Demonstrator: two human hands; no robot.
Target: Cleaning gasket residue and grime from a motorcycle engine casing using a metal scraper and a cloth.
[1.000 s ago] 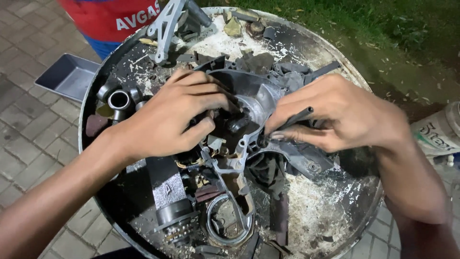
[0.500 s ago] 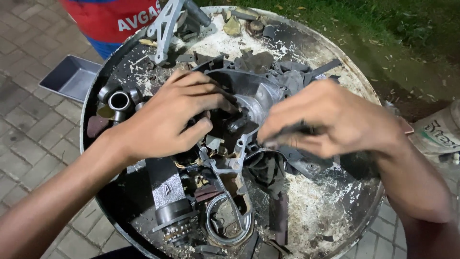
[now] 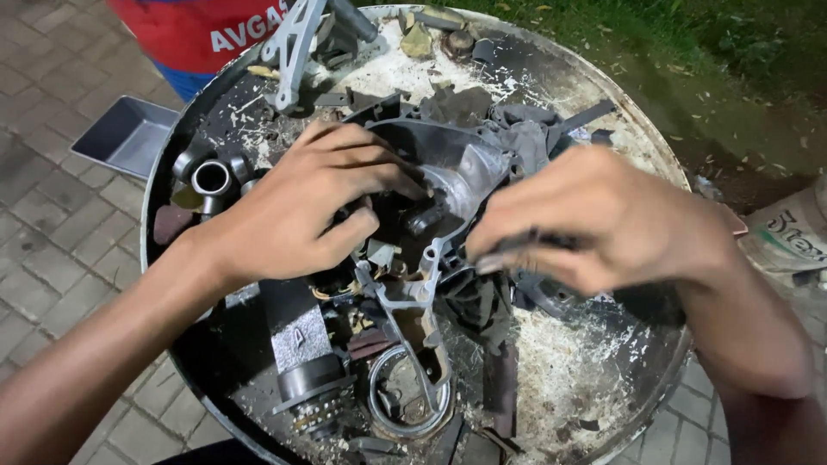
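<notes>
A greasy grey engine casing [image 3: 457,176] lies in the middle of a round metal tray [image 3: 637,142]. My left hand [image 3: 297,207] rests over the casing's left side, fingers curled onto its rim and inner parts. My right hand [image 3: 603,220] hovers at the casing's right side, blurred, with its fingers pinched around a thin dark tool or part [image 3: 517,245] that is mostly hidden. A lighter metal bracket [image 3: 413,293] sits just below both hands.
Several dirty metal parts crowd the tray: short steel sleeves [image 3: 211,176] at left, a ring [image 3: 409,400] and a cylindrical part [image 3: 310,379] in front, a light bracket [image 3: 293,39] at the back. A grey rectangular pan [image 3: 125,133] lies on paving at left. A person in red [image 3: 207,30] stands behind.
My right hand has shifted left and slightly up over the casing's right edge, with its fingers closing more. My left hand stays on the casing.
</notes>
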